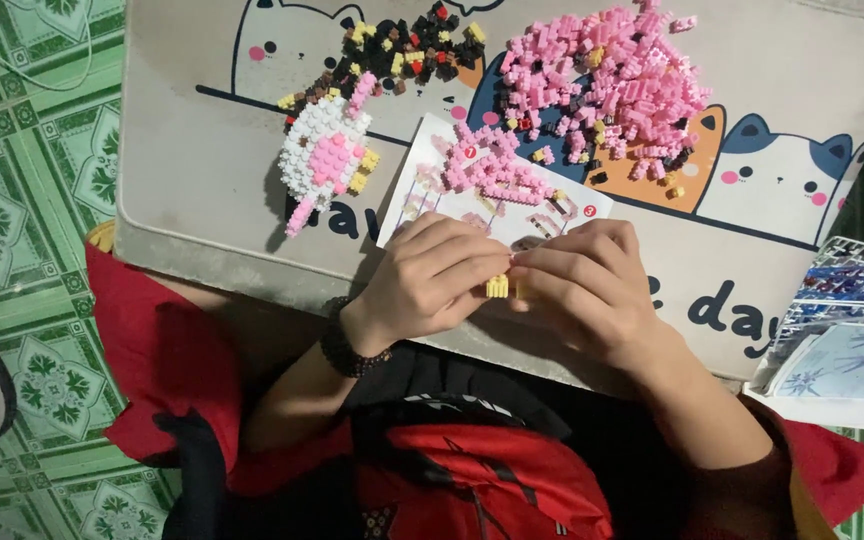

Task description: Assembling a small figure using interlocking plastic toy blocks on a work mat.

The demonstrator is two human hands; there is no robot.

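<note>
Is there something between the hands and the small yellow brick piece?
Nothing visible does. The left hand and the right hand both already touch the small yellow brick piece, holding it between their fingers above the table's edge.

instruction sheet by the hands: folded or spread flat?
Spread flat. The sheet lies open on the mat, printed side up, pink bricks on it; both hands cover its near edge, so that part cannot be told.

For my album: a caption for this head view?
Both hands press together a small yellow plastic brick piece beside a pink brick pile.
</note>
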